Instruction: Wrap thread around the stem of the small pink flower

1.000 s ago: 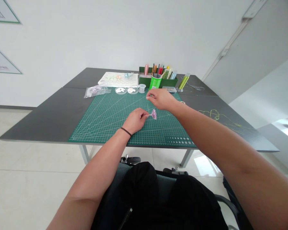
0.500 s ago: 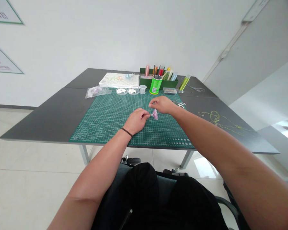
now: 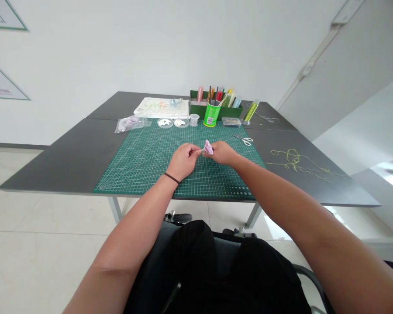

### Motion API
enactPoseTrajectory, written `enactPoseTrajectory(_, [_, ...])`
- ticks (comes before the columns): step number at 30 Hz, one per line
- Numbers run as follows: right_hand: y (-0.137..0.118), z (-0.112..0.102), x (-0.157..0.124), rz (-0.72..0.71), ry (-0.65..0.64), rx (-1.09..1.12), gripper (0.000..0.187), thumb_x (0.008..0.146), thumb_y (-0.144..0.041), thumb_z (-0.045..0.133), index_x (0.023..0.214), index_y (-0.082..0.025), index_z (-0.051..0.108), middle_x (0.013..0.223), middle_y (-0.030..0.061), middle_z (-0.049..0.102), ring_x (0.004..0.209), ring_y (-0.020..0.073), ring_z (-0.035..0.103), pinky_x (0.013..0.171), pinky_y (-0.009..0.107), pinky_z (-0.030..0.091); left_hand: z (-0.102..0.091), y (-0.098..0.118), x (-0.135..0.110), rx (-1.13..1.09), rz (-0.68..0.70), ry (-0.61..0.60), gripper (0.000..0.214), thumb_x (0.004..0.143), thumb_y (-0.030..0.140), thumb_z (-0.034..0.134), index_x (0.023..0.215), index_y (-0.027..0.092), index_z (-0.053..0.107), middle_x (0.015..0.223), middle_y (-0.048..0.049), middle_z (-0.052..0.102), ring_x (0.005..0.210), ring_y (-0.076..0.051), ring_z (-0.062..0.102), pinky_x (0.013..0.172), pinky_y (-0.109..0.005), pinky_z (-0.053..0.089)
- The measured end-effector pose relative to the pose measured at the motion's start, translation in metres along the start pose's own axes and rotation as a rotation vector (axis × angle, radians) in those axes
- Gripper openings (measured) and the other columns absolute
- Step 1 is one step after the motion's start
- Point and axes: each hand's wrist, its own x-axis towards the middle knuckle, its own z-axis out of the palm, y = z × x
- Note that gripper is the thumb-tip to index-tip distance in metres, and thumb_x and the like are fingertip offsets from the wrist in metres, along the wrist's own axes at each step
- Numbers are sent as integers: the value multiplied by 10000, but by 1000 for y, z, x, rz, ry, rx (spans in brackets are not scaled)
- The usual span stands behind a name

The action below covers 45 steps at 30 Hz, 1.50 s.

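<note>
One pink flower (image 3: 208, 147) sits just above the green mat (image 3: 140, 165) on the counter (image 3: 75, 152). The left hand (image 3: 182, 160) and the right hand (image 3: 223, 152) both pinch it, fingers closed tight on it. Behind lie two round dishes (image 3: 165, 123) and one pair of scissors (image 3: 244, 139).

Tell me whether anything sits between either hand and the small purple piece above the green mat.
Nothing visible does. The left hand pinches the purple piece from one side and the right hand from the other, above the green mat. The scissors lie apart, farther back on the right.
</note>
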Motion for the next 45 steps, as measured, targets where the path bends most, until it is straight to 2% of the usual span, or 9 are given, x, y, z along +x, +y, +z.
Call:
enactPoseTrajectory(6, [-3,0,-10,56,-26,50,198,771,-326,599,677,-174,683,603,-3,599,637,148,567,615,255,372,5,-1,0,-24,-9,24,74,879,209,594,856,192,662,842,-21,659,807,-151,592,796,-306,485])
enactPoseTrajectory(17, [-7,0,-23,71,-57,192,149,758,-258,628,765,-179,754,662,-3,668,641,129,572,635,250,401,7,3,0,-53,-37,78,89,874,231,583,857,181,655,835,-24,655,754,-137,577,740,-286,480])
enactPoseTrajectory(26, [1,7,-29,32,36,250,174,780,-308,594,764,-167,695,639,-11,605,611,129,538,624,267,410,7,4,1,-88,-48,97,93,869,228,575,861,172,650,836,-28,663,757,-136,587,736,-281,490])
enactPoseTrajectory(30, [13,18,-28,-118,184,264,222,767,-285,576,929,-180,685,935,67,668,883,207,615,843,369,481,8,3,2,-110,-36,108,99,864,221,574,851,161,652,826,-27,662,746,-129,587,736,-272,487])
enactPoseTrajectory(33, [15,25,-29,-188,262,271,494,722,-177,525,1211,-168,593,1262,131,594,1212,269,519,1066,461,376,9,2,2,-108,-53,106,100,866,222,574,844,163,652,813,-22,662,734,-127,584,736,-273,486])
enactPoseTrajectory(36, [4,29,-32,-176,309,342,597,722,-144,465,1317,-165,515,1387,135,524,1307,277,451,1121,478,316,9,2,2,-104,-66,102,99,866,230,579,842,168,652,806,-20,663,729,-129,583,735,-276,486])
enactPoseTrajectory(39, [-13,31,-35,-96,313,540,470,790,-211,461,1254,-212,541,1254,86,629,1178,264,558,1046,486,392,9,3,3,-114,-73,105,104,866,235,580,853,166,656,814,-24,668,730,-129,585,733,-276,486])
enactPoseTrajectory(42, [-25,34,-35,-44,259,795,325,838,-374,516,1107,-198,568,1015,64,696,1011,223,631,950,424,451,9,5,2,-138,-104,90,115,868,235,573,859,160,659,792,-24,665,702,-126,584,712,-273,485])
enactPoseTrajectory(45, [-32,38,-34,9,258,916,268,834,-452,535,935,-204,544,740,0,631,739,163,613,745,336,477,8,5,2,-140,-115,95,114,862,230,576,858,155,662,798,-27,667,711,-127,587,720,-273,486])
